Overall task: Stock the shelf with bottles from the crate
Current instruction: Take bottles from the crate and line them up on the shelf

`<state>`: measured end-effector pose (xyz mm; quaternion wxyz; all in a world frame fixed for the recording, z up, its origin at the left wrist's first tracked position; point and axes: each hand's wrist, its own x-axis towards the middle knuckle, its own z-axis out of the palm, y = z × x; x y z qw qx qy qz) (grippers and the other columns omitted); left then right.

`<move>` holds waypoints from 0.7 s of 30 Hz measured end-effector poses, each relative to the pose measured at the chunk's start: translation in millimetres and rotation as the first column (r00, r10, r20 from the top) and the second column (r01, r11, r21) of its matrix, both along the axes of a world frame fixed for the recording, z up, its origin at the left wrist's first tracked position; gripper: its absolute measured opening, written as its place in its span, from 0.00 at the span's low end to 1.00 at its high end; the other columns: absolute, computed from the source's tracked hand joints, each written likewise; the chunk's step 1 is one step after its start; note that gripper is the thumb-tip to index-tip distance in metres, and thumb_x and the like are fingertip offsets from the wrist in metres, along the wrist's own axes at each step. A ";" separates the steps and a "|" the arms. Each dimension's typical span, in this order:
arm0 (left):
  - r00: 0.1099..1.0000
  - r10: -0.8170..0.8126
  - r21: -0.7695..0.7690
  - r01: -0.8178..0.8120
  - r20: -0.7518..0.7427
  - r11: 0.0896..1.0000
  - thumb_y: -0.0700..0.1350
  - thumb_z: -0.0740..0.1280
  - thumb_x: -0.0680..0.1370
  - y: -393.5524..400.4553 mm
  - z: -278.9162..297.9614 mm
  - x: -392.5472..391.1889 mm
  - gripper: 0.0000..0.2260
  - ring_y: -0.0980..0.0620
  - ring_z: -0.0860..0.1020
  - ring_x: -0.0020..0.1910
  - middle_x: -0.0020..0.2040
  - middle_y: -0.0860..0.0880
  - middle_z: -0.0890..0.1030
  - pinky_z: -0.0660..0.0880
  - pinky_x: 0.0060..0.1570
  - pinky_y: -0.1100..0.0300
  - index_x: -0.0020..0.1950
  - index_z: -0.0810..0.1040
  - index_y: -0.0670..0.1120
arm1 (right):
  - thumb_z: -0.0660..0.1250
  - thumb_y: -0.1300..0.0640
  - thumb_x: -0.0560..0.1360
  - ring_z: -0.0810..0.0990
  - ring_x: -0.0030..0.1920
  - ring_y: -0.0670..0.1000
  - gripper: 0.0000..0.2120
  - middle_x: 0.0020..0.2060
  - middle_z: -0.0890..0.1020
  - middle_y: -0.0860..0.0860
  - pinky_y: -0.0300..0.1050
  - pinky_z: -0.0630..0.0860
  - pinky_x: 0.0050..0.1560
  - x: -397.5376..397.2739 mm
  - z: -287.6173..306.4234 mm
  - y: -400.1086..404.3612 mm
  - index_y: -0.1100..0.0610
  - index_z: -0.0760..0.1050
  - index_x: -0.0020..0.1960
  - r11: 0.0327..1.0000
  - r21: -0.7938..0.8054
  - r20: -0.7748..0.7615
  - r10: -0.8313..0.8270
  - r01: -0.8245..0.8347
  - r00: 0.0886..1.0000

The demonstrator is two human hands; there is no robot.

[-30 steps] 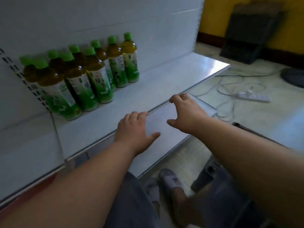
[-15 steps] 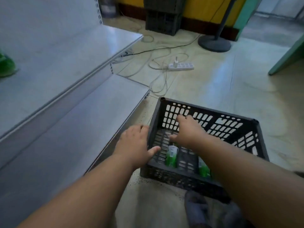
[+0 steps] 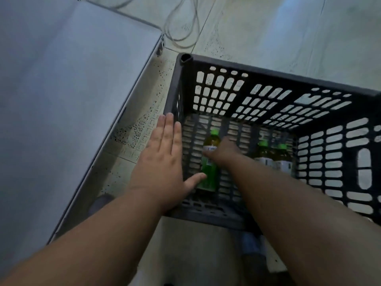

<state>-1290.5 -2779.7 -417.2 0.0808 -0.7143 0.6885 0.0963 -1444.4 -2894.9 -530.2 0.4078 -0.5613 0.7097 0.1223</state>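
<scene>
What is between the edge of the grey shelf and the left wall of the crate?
In the head view, only bare speckled floor separates the shelf from the crate; the left hand hovers above it.

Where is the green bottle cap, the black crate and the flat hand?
green bottle cap (image 3: 214, 132), head view, on the cap's top.
black crate (image 3: 268, 76), head view, on its far rim.
left hand (image 3: 162, 159), head view, on its back.
</scene>
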 end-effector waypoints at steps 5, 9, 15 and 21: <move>1.000 0.021 0.017 -0.021 -0.004 1.000 0.75 0.35 0.69 -3.6 0.2 -1.3 0.49 0.42 0.26 0.73 0.74 0.37 0.25 0.38 0.75 0.47 0.71 0.23 0.37 | 0.74 0.45 0.73 0.77 0.60 0.61 0.37 0.63 0.75 0.60 0.54 0.76 0.52 1.3 -39.1 -6.5 0.55 0.59 0.73 0.996 0.077 0.040 -0.052 0.049 0.998; 1.000 0.015 0.021 -0.016 0.013 1.000 0.76 0.36 0.70 -3.1 -0.3 -0.9 0.50 0.41 0.28 0.74 0.75 0.37 0.28 0.39 0.75 0.46 0.73 0.26 0.37 | 0.76 0.52 0.72 0.77 0.57 0.60 0.34 0.59 0.75 0.58 0.52 0.75 0.49 0.1 -47.0 -10.8 0.55 0.61 0.71 0.977 0.135 0.123 -0.179 0.162 0.976; 0.999 0.008 0.058 -0.011 0.042 0.998 0.77 0.36 0.70 -8.0 1.8 2.0 0.51 0.42 0.28 0.74 0.76 0.37 0.30 0.38 0.75 0.47 0.75 0.29 0.37 | 0.79 0.53 0.67 0.77 0.43 0.53 0.33 0.50 0.75 0.53 0.48 0.75 0.36 -1.6 6.0 -13.3 0.49 0.64 0.65 0.973 0.037 0.278 -0.229 0.228 0.933; 0.931 0.153 0.055 -0.143 -0.332 0.988 0.74 0.57 0.69 7.3 38.1 14.6 0.52 0.51 0.41 0.78 0.81 0.47 0.42 0.41 0.73 0.56 0.79 0.39 0.46 | 0.80 0.51 0.62 0.79 0.42 0.46 0.33 0.46 0.78 0.48 0.40 0.74 0.32 19.0 160.8 -22.7 0.49 0.65 0.61 0.946 -0.320 0.396 0.187 -0.056 0.899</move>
